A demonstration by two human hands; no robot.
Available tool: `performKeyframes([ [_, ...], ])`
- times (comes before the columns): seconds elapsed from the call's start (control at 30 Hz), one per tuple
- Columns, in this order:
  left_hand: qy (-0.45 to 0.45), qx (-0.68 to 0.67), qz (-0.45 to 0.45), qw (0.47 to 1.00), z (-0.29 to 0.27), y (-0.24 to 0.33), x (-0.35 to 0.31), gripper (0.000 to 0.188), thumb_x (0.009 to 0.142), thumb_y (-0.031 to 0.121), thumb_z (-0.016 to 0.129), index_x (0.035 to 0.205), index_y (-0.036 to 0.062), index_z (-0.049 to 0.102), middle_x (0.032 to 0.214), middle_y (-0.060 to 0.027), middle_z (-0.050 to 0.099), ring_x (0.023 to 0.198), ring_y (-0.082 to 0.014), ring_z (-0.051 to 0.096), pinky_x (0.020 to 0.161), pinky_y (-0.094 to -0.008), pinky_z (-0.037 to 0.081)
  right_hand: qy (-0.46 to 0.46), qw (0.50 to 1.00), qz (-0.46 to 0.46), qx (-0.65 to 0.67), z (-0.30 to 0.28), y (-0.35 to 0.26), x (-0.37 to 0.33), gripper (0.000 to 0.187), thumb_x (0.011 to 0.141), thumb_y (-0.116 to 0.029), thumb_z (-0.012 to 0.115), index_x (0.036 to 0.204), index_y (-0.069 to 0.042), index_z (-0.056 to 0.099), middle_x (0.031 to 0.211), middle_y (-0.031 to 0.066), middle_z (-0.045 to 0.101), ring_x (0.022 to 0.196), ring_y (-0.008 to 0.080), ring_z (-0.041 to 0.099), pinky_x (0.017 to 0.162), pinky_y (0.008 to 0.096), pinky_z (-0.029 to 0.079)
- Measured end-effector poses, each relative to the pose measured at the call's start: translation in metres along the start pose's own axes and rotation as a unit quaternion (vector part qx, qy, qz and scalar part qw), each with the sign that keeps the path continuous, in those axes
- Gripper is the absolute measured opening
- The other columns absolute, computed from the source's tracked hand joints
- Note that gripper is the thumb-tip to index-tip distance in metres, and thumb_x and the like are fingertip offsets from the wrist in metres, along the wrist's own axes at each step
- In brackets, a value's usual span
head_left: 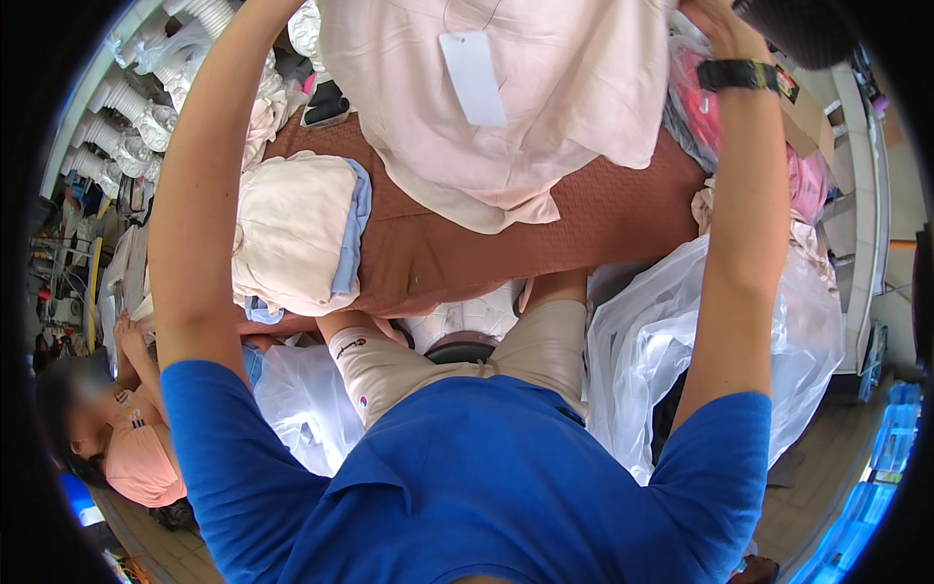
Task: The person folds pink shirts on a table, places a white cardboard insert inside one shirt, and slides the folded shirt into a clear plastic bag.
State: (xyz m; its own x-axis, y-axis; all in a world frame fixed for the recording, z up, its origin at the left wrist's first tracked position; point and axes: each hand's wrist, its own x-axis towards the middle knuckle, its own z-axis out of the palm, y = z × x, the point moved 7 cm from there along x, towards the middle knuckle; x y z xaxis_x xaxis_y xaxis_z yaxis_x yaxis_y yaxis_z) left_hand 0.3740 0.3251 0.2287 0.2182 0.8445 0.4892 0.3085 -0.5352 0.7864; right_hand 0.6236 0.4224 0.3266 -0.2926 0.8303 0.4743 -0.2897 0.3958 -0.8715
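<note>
A pale pink garment (545,88) spreads in front of me, its lower edge draped over the brown cloth of the table. A blank-looking white hang tag (474,80) dangles on a thin string against it. My right hand (718,21), below which a dark watch circles the wrist, is at the garment's upper right edge and appears closed on the fabric; its fingers are partly cut off by the frame. My left arm (209,165) reaches up along the garment's other side, and its hand lies beyond the top edge.
Left on the brown-covered table (418,238) sits a folded stack of cream and blue garments (292,229). White thread cones (122,146) crowd the far left. Clear plastic bags (642,331) hang beside my legs. A co-worker in a peach shirt (141,457) sits at left. A cardboard box (809,122) stands right.
</note>
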Motion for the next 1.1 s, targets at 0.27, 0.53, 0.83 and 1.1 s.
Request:
performKeyframes([
  [0.27, -0.040, -0.003, -0.039, 0.998, 0.020, -0.012, -0.019, 0.033, 0.098, 0.025, 0.061, 0.120, 0.0009, 0.060, 0.111, -0.0082, 0.066, 0.097, -0.0167, 0.065, 0.084, -0.0292, 0.052, 0.038, 0.980, 0.046, -0.190, -0.003, 0.125, 0.032, 0.033, 0.093, -0.026, 0.063, 0.115, -0.001, 0.065, 0.105, 0.0082, 0.067, 0.093, 0.0153, 0.062, 0.080, 0.0289, 0.050],
  [0.53, -0.085, 0.051, -0.161, 0.982, -0.036, -0.092, -0.049, 0.036, 0.097, 0.027, 0.062, 0.123, 0.0024, 0.059, 0.115, -0.0082, 0.065, 0.101, -0.0168, 0.064, 0.087, -0.0293, 0.052, -0.028, 0.835, 0.098, -0.540, -0.046, 0.194, -0.069, 0.041, 0.084, -0.030, 0.072, 0.116, -0.004, 0.066, 0.106, 0.0130, 0.069, 0.097, 0.0221, 0.065, 0.086, 0.0335, 0.051],
  [0.83, -0.111, 0.286, -0.182, 0.934, 0.024, -0.234, -0.156, 0.027, 0.083, 0.010, 0.073, 0.107, 0.0027, 0.062, 0.105, -0.0112, 0.064, 0.089, -0.0245, 0.062, 0.080, -0.0325, 0.051, -0.192, 0.905, 0.113, -0.363, 0.089, 0.291, -0.174, 0.028, 0.081, -0.017, 0.074, 0.105, -0.005, 0.069, 0.095, 0.0099, 0.069, 0.084, 0.0181, 0.065, 0.079, 0.0321, 0.052],
  [1.1, -0.013, 0.131, -0.061, 0.989, 0.057, -0.132, -0.215, 0.017, 0.084, -0.001, 0.066, 0.100, 0.0022, 0.061, 0.105, -0.0107, 0.063, 0.096, -0.0242, 0.064, 0.081, -0.0321, 0.051, 0.012, 0.888, 0.178, -0.424, 0.033, 0.279, -0.258, 0.018, 0.074, -0.004, 0.064, 0.090, -0.002, 0.072, 0.088, 0.0146, 0.069, 0.080, 0.0260, 0.066, 0.075, 0.0365, 0.052],
])
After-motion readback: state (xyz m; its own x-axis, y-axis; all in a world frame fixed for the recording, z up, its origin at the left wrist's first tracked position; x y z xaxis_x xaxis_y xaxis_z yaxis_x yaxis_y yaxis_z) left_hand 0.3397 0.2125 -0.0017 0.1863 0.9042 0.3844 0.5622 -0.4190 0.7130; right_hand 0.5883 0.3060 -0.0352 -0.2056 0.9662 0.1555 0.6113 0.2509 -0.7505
